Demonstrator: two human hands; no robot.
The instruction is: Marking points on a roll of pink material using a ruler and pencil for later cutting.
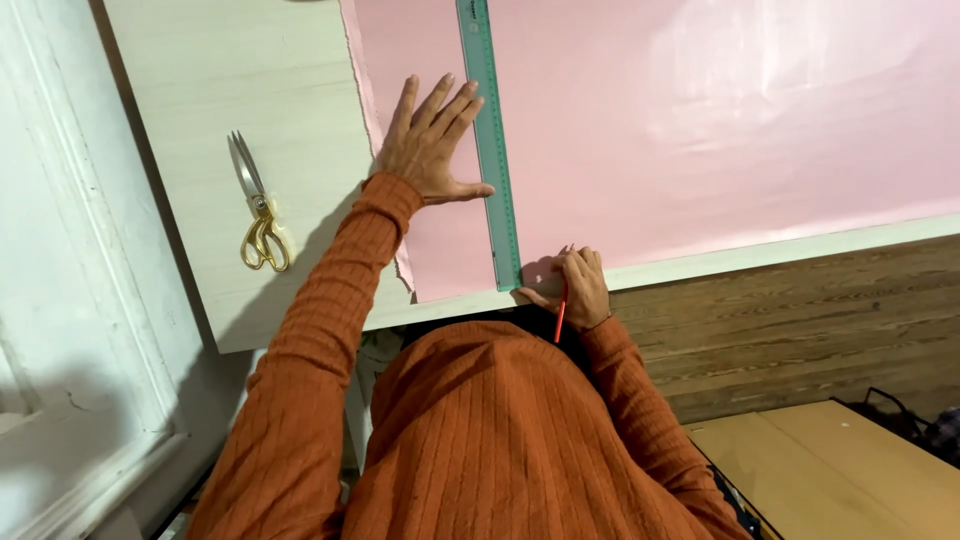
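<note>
Scissors: gold-handled steel scissors point(256, 212) lie shut on the pale wooden table point(240, 80) to your far left, well apart from your hands, blades pointing away from you.
Left hand: your left hand point(430, 145) lies flat, fingers spread, pressing the pink sheet of paper point(720, 120) and touching the ruler's left edge.
Ruler: the long green plastic ruler point(492, 140) runs from the near table edge away from you, tilted slightly left.
Right hand: your right hand point(575, 285) is closed around a red pencil point(560, 320) at the ruler's near end.
Room: brown wood floor point(800, 320) lies right.
</note>
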